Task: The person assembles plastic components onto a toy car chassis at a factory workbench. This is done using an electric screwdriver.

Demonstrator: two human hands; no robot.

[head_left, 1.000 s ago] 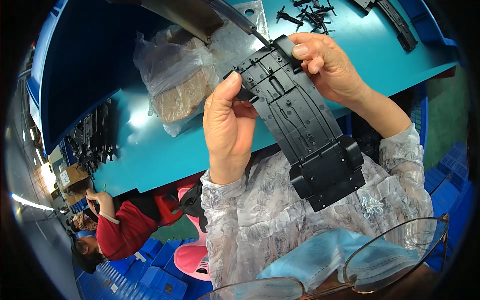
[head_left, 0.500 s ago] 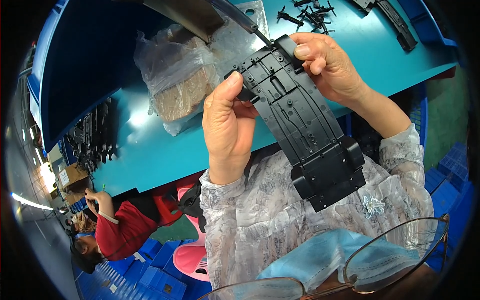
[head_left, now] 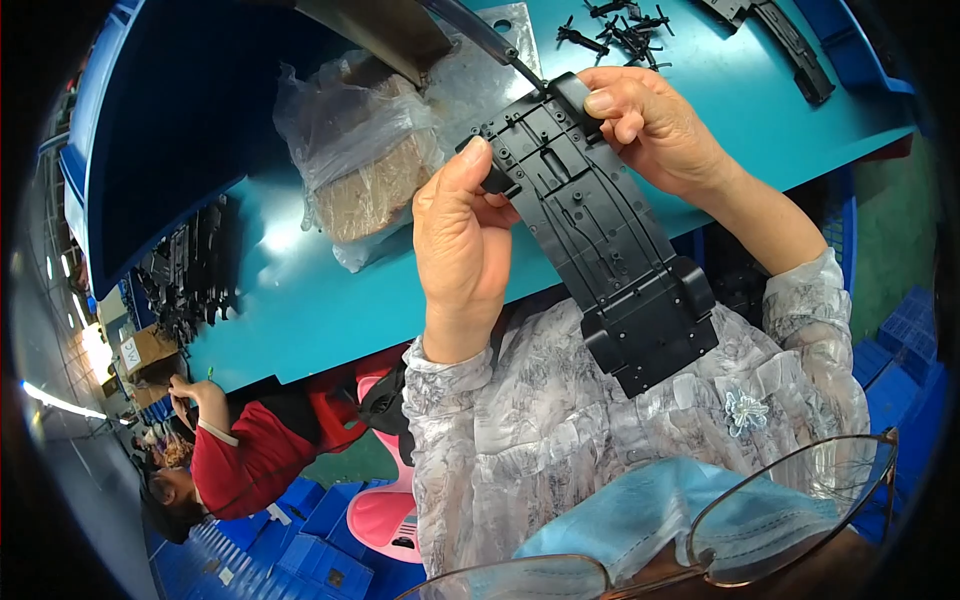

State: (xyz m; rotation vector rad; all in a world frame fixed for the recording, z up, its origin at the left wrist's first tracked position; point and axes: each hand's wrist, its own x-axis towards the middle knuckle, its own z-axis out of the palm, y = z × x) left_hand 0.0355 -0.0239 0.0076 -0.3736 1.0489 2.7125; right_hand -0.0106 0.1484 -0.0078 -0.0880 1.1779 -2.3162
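Both hands hold one long black plastic chassis plate, with raised ribs, screw bosses and rounded fender-like corners. My left hand grips its far left corner, thumb on top and fingers curled beneath. At the far right corner, my right hand pinches the other rounded fender between thumb and fingers. The tip of a slim dark metal rod meets or overlaps the plate's far edge between my hands; whether it touches I cannot tell. The plate slopes toward my chest, its wider near end over my shirt.
A plastic-wrapped brown block lies on the teal table, left of my hands. Small black parts are scattered at the back. More black parts are piled left beside a big blue bin. A person in red sits at left.
The plate's near end has swung up and slightly left, so it looks foreshortened. My left hand has shifted slightly right; both hands keep their grip.
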